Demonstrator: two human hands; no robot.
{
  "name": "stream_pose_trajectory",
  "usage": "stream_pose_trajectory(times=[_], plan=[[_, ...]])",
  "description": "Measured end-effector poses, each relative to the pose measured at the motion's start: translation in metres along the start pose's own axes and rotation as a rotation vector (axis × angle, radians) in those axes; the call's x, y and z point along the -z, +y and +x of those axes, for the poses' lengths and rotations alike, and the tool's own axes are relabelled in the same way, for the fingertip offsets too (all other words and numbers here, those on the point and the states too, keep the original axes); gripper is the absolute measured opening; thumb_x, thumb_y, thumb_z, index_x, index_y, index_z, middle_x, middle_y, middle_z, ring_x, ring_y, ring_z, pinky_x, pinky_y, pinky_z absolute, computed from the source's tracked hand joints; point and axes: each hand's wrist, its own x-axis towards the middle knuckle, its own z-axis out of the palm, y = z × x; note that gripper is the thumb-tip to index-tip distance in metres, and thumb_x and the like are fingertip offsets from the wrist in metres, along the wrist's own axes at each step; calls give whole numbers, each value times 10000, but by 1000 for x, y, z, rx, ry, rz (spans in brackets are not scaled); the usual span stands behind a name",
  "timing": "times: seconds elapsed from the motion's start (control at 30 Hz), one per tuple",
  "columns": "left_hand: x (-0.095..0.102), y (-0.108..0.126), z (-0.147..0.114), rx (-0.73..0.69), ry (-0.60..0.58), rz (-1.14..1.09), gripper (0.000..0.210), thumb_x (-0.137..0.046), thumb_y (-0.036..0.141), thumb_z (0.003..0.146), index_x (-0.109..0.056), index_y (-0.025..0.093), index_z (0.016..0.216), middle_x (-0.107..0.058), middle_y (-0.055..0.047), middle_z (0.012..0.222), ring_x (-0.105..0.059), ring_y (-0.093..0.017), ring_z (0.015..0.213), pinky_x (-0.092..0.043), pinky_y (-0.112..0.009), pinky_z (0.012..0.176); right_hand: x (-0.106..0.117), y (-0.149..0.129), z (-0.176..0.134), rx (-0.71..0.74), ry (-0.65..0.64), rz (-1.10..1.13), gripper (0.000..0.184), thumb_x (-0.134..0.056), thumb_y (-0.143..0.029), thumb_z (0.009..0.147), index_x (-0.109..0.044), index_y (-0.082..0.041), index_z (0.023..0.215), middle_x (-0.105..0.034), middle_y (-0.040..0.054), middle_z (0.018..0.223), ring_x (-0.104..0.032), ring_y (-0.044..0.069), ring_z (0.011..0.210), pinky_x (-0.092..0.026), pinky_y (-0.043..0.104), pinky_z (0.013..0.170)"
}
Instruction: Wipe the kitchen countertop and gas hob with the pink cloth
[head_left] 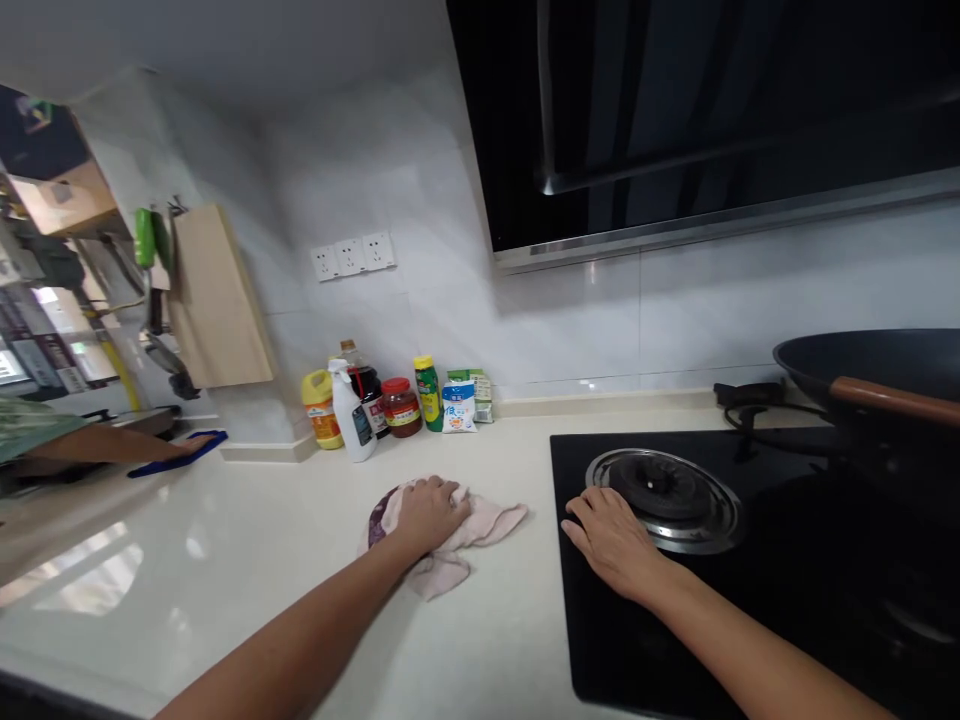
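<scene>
My left hand (pixel 430 512) presses down on a crumpled pale pink cloth (pixel 487 522) on the light countertop (pixel 300 570), fingers bent over the fabric. A dark purple patch shows at the cloth's left end. Over on the black cooktop (pixel 600 640), my right hand (pixel 611 535) lies palm down near the left edge, its fingers outstretched and holding nothing. Just beyond those fingers is the round burner (pixel 660 490) with its shiny metal ring.
Along the wall stand a yellow jug (pixel 321 410), a white spray bottle (pixel 349 415), a red-lidded jar (pixel 401 408), a green bottle (pixel 428 395) and a salt packet (pixel 459 407). A wok (pixel 885 360) sits right, beneath the range hood (pixel 675 120). Another person's hand (pixel 191 446) holds a blue cloth (pixel 161 466) at far left.
</scene>
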Motion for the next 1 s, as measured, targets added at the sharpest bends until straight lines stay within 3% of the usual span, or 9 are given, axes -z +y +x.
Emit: stream_pose_trajectory(times=[0.3,0.4,0.5,0.67,0.83,1.0], plan=[[-34,73,126,29,8,-3,519,-424,540,918,-576,335,1371,-638,-130,1276,-566,-359,1179,-386,-516,973,4,-3,2,-16,-37,18,302,-434,-354,1020,-646,-177,1142,-593,132,1188,-521,280,1185,-348,481,1105],[-38,95,154,39,10,-16,508,-414,528,921,-585,337,1360,-624,-138,1291,-550,-375,1198,-373,-545,974,10,-3,4,-16,-67,23,302,-433,-373,1021,-642,-183,1127,-590,124,1176,-531,277,1158,-369,474,1082],[-40,110,167,36,12,-29,490,-397,515,927,-615,336,1327,-617,-140,1299,-533,-379,1209,-368,-556,970,17,-4,6,-19,-97,30,303,-440,-400,1019,-637,-197,1126,-589,110,1167,-534,270,1141,-380,467,1065],[-35,129,144,-45,32,-33,450,-401,501,934,-671,320,1245,-629,-128,1261,-515,-366,1195,-357,-541,972,24,-3,9,-28,-139,26,344,-388,-421,1041,-633,-200,1138,-590,107,1175,-533,260,1137,-377,458,1055],[-20,136,87,-157,53,-43,383,-429,430,939,-699,292,1173,-657,-109,1184,-540,-322,1127,-367,-491,952,21,2,9,0,-99,43,415,-275,-401,1071,-641,-214,1130,-603,100,1117,-550,231,1088,-405,417,991],[2,127,24,-251,59,-63,321,-473,369,921,-728,286,1098,-682,-87,1124,-567,-302,1071,-395,-465,909,19,5,6,45,-68,59,412,-256,-368,1075,-640,-221,1098,-615,97,1111,-564,216,1049,-423,398,956]])
